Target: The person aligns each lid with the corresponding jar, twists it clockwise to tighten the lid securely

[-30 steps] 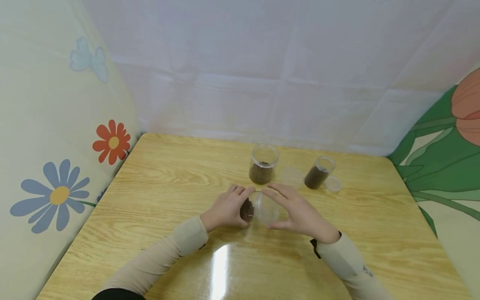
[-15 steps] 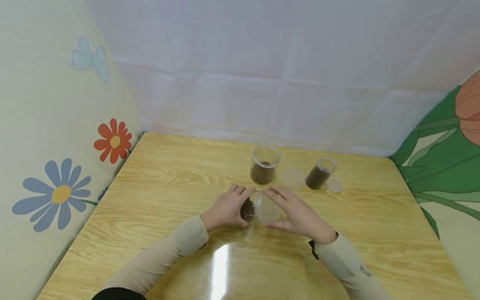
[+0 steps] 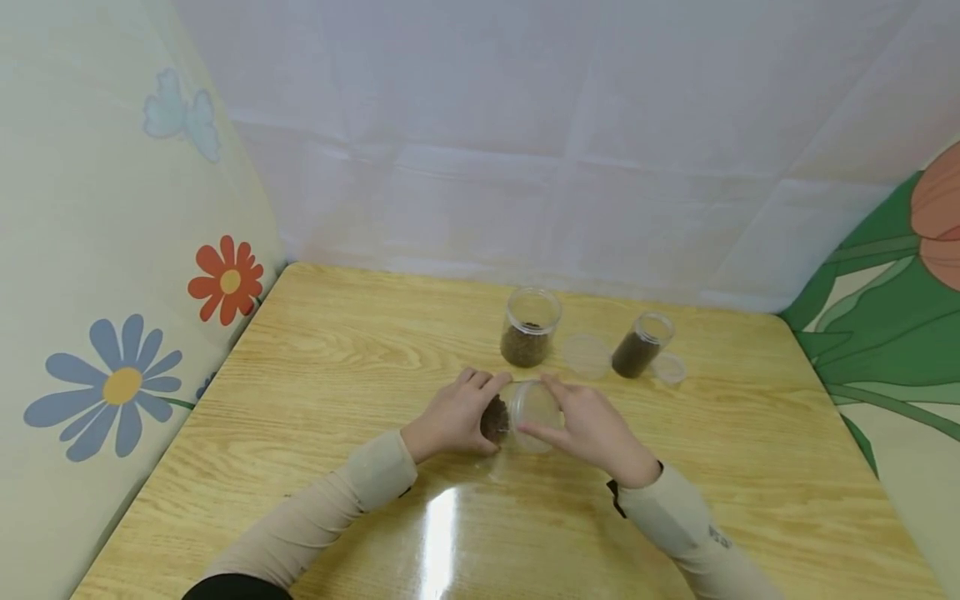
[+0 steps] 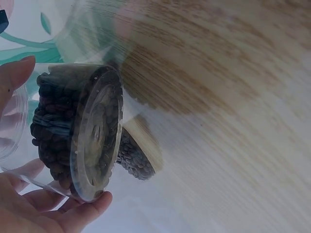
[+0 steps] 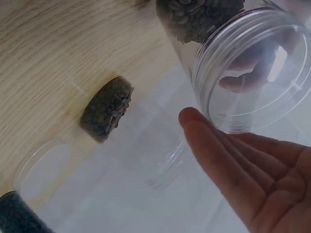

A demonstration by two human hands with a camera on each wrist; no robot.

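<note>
In the head view my left hand (image 3: 453, 415) grips a clear jar (image 4: 58, 131) that lies tilted on its side, held above or against the table. Dark coffee beans (image 3: 494, 419) fill its base end, and thumb and fingers wrap the wall in the left wrist view. My right hand (image 3: 596, 423) is at the other end, its thumb and fingers around the clear round lid (image 3: 534, 408). In the right wrist view those fingers (image 5: 209, 145) lie along the lid's edge, and the ridged rim shows.
Behind the hands stands a wide uncovered jar (image 3: 527, 346) part filled with beans, with a clear disc lid (image 3: 586, 356) beside it. Further right is a slimmer uncovered jar (image 3: 636, 354) of dark contents, next to a small clear lid (image 3: 670, 368). The wooden table (image 3: 360, 342) meets fabric walls.
My right hand has turned and shifted slightly left, its thumb moving from the lid's lower edge across its face. The left hand and the jar stay in place.
</note>
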